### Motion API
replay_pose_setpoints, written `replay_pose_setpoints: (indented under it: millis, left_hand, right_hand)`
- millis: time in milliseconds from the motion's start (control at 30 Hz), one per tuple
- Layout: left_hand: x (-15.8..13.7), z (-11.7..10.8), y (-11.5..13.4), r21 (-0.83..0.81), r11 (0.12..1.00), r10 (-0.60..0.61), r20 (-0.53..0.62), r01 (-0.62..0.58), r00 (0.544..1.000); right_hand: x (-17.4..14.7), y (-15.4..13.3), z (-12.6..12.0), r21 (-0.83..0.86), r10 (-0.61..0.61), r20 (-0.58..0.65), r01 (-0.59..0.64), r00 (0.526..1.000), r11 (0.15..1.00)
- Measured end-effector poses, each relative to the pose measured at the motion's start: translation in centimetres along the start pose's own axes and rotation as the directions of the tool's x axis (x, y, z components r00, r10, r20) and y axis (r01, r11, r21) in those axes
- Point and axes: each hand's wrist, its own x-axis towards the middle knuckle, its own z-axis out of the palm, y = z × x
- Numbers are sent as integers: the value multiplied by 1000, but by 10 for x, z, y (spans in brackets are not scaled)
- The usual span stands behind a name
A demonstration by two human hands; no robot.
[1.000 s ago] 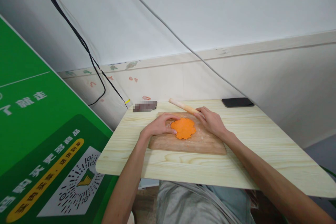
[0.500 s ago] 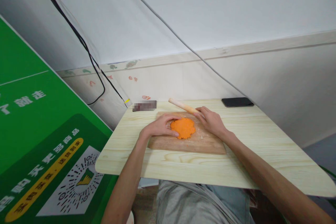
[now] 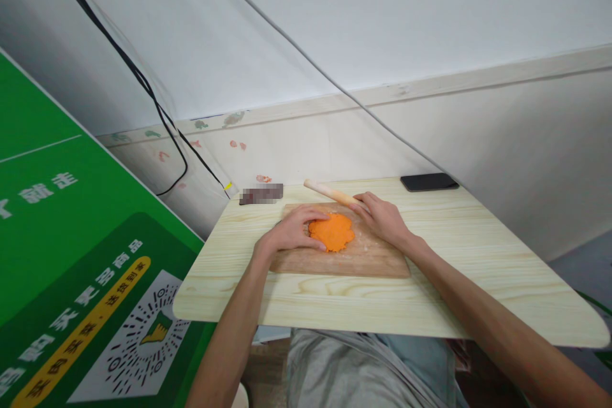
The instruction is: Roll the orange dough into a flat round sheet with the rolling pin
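Observation:
A flat round of orange dough (image 3: 333,233) with a ragged edge lies on a wooden cutting board (image 3: 339,266). My left hand (image 3: 291,229) curves around its left side, the thumb at the near edge and the fingers at the far edge, touching the dough. In my right hand (image 3: 382,219) is the near end of a wooden rolling pin (image 3: 329,191), fingers wrapped around it. The pin points away to the left, past the board's far edge, apart from the dough. Whitish flour marks show on the board beside the dough.
The board rests on a pale wood-grain table (image 3: 482,268). A black phone (image 3: 429,182) lies at the back right, and a blurred-out dark object (image 3: 261,194) at the back left. Cables (image 3: 143,80) hang along the wall. A green printed panel (image 3: 95,223) stands at the left.
The view has shifted slightly. Both hands, the rolling pin and the dough keep nearly the same places relative to the board.

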Motion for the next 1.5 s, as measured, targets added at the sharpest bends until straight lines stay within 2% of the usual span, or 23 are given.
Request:
replay_pose_setpoints:
  millis: [300, 533, 733, 833, 967, 1067, 1233, 1500]
  left_hand:
    - [-1, -1, 1, -5, 1000, 10, -25, -10, 1000]
    - [-1, -3, 12, -39, 999, 20, 32, -19, 999]
    - [0, 3, 28, 29, 999, -29, -56, 31, 998]
    - [2, 5, 32, 51, 999, -15, -47, 17, 999]
    - [4, 7, 31, 46, 999, 27, 14, -28, 1000]
    - [5, 10, 29, 44, 999, 17, 45, -19, 999]
    - [5, 13, 25, 11, 1000, -11, 29, 10, 1000]
    - [6, 11, 21, -31, 999, 35, -11, -35, 999]
  right_hand:
    - [1, -1, 0, -1, -1, -9, 1, 1000, 1000]
    - [0, -1, 0, 1, -6, -13, 6, 1000, 1000]
    - [0, -1, 0, 5, -7, 0, 7, 1000, 1000]
    - [0, -1, -1, 1, -3, 5, 3, 1000, 1000]
    - [0, -3, -3, 6, 2, 9, -2, 1000, 1000]
    - [-1, -3, -3, 10, 0, 14, 0, 1000, 1000]
    - [-1, -2, -2, 18, -13, -2, 13, 1000, 1000]
    - [0, -2, -3, 2, -14, 11, 14, 1000, 1000]
